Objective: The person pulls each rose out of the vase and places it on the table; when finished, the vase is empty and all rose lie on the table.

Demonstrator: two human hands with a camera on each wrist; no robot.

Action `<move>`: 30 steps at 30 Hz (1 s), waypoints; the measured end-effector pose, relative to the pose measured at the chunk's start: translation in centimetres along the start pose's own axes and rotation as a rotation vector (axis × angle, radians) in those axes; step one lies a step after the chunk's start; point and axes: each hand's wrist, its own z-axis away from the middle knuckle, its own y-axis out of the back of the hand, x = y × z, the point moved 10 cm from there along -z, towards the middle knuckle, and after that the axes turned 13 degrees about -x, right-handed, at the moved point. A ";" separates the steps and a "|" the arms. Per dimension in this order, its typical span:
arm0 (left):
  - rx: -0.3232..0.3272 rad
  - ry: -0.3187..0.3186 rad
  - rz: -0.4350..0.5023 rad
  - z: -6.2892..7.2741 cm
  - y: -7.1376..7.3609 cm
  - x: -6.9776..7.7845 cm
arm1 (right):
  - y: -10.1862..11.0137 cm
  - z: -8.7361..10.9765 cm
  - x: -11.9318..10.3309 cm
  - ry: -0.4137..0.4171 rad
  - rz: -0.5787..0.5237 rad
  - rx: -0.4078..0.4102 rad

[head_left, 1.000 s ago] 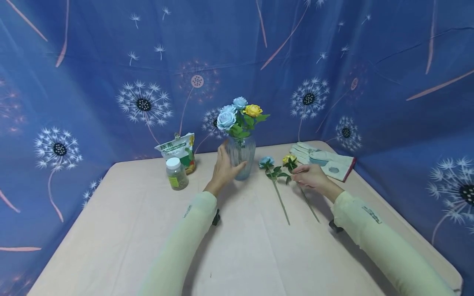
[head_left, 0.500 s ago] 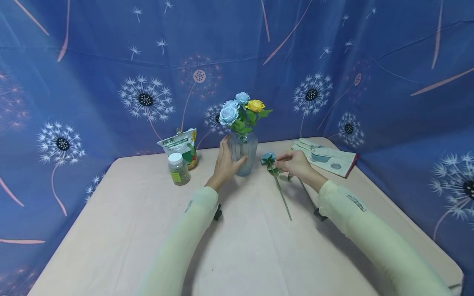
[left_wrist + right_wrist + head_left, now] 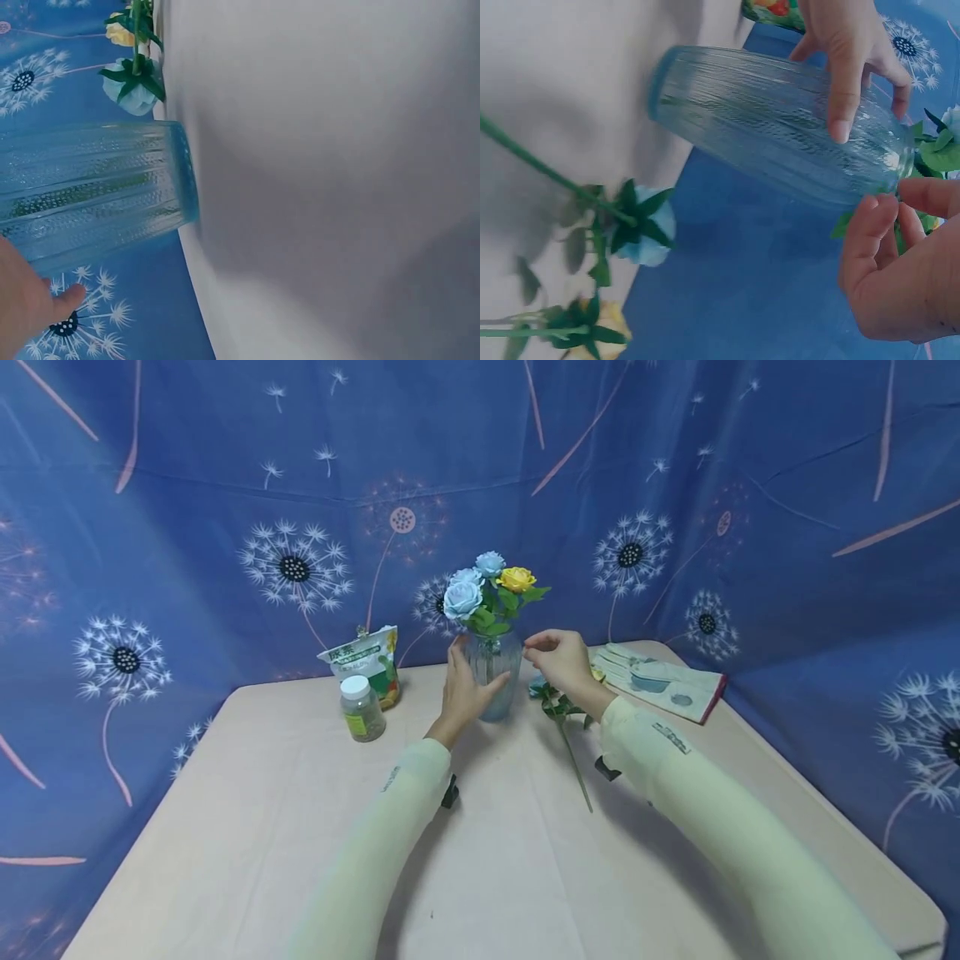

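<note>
A ribbed clear glass vase (image 3: 512, 664) stands upright at the table's back, holding several blue roses (image 3: 462, 600) and a yellow rose (image 3: 517, 579). My left hand (image 3: 461, 697) grips its left side, thumb across the front and fingers behind, as the right wrist view shows. At the opposite side of the rim, my right hand (image 3: 564, 664) has thumb and index fingertips pinched together on the glass edge, beside green leaves. Below that hand a loose blue rose (image 3: 646, 236) and a loose yellow rose (image 3: 604, 334) lie on the table; the forearm hides much of them in the head view.
Left of the vase are a white-capped jar (image 3: 363, 710) and a printed bag (image 3: 371, 662) closed with a clip. A pair of work gloves (image 3: 660, 685) lies at the back right. A blue dandelion-print curtain (image 3: 315, 443) surrounds the pale table (image 3: 480, 860).
My right hand has moved left from the loose yellow rose, past the loose blue rose, up to the vase rim. The left hand has stayed at the vase.
</note>
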 end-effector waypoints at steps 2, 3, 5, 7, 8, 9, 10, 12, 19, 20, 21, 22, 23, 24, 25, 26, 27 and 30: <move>0.003 -0.001 0.008 -0.1 -0.2 0.1 | 0.1 -0.3 -0.5 -0.010 0.019 0.018; 0.001 -0.001 0.010 -0.2 -0.3 0.1 | 0.1 -0.6 -0.7 -0.017 0.032 0.025; 0.003 0.011 0.012 -0.2 -0.4 0.0 | 0.1 -1.1 -1.0 -0.028 0.048 0.036; 0.012 0.026 0.015 -0.3 -0.4 -0.1 | 0.0 -1.6 -1.2 -0.039 0.045 0.044; 0.017 0.032 0.017 -0.3 -0.4 -0.2 | -0.1 -1.9 -1.3 -0.040 0.042 0.048; 0.022 0.038 0.018 -0.4 -0.3 -0.3 | -0.2 -2.1 -1.4 -0.038 0.042 0.051; 0.025 0.042 0.022 -0.4 -0.2 -0.3 | -0.2 -2.3 -1.5 -0.033 0.038 0.056; 0.018 0.046 0.036 -0.4 -0.3 -0.4 | -0.3 -2.4 -1.8 -0.018 0.035 0.070; -0.015 0.068 0.038 -0.5 -0.4 -0.4 | -1.0 -2.2 -3.7 0.117 0.054 0.117; -0.013 0.072 0.035 -0.5 -0.3 -0.4 | -1.0 -2.0 -4.1 0.148 0.048 0.131; -0.013 0.073 0.032 -0.5 -0.3 -0.4 | -1.0 -1.9 -4.4 0.179 0.041 0.149; -0.016 0.071 0.035 -0.5 -0.3 -0.4 | -1.1 -1.6 -4.6 0.210 0.038 0.171; -0.020 0.066 0.038 -0.5 -0.3 -0.4 | -1.0 -1.4 -4.9 0.246 0.041 0.200; -0.027 0.062 0.041 -0.5 -0.4 -0.4 | -1.0 -1.1 -5.2 0.281 0.042 0.229; -0.033 0.057 0.041 -0.5 -0.5 -0.4 | -1.0 -0.7 -5.5 0.316 0.048 0.254; -0.037 0.051 0.042 -0.5 -0.5 -0.4 | -1.1 -0.5 -5.7 0.346 0.055 0.272; -0.040 0.045 0.042 -0.5 -0.5 -0.5 | -1.3 -0.3 -5.9 0.369 0.066 0.282; -0.030 0.043 0.033 -0.5 -0.4 -0.6 | -2.3 0.0 -6.5 0.393 0.102 0.254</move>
